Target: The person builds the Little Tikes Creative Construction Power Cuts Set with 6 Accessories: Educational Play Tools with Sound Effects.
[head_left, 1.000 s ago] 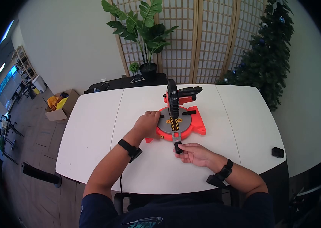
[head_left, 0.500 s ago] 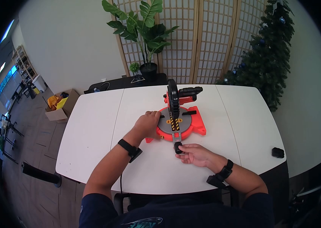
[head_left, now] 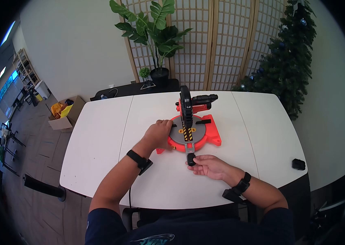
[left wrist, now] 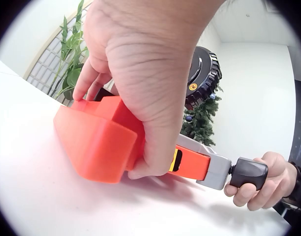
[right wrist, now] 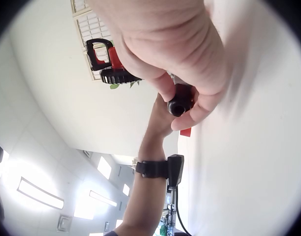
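Note:
A red and grey toy miter saw (head_left: 212,132) stands on the white table, its black blade guard (head_left: 185,105) upright over the round grey turntable. My left hand (head_left: 159,134) grips the left side of the red base; in the left wrist view the thumb lies against the front of the base (left wrist: 99,145) and the fingers reach over it. My right hand (head_left: 211,166) pinches the black knob (head_left: 191,159) at the front of the grey arm. From the right wrist view, thumb and fingers curl round the knob (right wrist: 180,101), its hollow end showing.
The white table (head_left: 99,151) spreads around the saw. A small black object (head_left: 298,164) lies at its right edge. Behind stand a potted plant (head_left: 159,75), a lattice screen and a decorated tree (head_left: 278,69). An open cardboard box (head_left: 68,116) sits on the floor at left.
My right hand's fingers have shifted slightly around the black knob, which sits at a slightly different angle. My left hand and the saw's base have stayed in place.

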Tool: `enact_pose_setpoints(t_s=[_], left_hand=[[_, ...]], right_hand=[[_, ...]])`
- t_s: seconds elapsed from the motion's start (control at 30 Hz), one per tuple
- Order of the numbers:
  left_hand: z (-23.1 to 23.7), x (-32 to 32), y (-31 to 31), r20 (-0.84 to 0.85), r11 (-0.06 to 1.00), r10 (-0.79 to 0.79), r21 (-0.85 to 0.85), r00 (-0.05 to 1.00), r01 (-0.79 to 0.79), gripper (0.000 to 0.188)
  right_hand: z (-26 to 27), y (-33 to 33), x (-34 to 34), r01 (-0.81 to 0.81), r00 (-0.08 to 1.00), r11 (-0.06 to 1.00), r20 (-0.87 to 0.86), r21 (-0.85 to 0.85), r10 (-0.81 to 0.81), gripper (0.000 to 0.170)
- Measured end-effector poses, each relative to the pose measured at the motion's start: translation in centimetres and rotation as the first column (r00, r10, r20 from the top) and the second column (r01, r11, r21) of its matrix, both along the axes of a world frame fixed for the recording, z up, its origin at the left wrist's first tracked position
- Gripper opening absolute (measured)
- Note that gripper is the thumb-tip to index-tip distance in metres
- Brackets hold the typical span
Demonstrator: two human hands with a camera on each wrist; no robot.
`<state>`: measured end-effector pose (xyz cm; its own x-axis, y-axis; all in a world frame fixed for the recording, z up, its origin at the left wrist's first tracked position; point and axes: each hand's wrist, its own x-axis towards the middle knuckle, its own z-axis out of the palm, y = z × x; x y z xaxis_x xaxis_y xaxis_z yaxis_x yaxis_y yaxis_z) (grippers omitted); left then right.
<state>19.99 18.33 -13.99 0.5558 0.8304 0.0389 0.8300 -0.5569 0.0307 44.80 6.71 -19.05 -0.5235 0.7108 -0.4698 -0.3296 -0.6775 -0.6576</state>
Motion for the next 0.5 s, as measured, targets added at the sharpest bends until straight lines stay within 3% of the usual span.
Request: enact_pose_setpoints(t_s=[0.5], left_hand=[[0.09,0.05,0.06,-0.021,1.0,-0.006,-0.008,1.0,0.006,0.098]], right_hand=[[-0.08,0.14,-0.25,0.004,1.0,1.0,-0.01,0.019,-0.004,0.03]])
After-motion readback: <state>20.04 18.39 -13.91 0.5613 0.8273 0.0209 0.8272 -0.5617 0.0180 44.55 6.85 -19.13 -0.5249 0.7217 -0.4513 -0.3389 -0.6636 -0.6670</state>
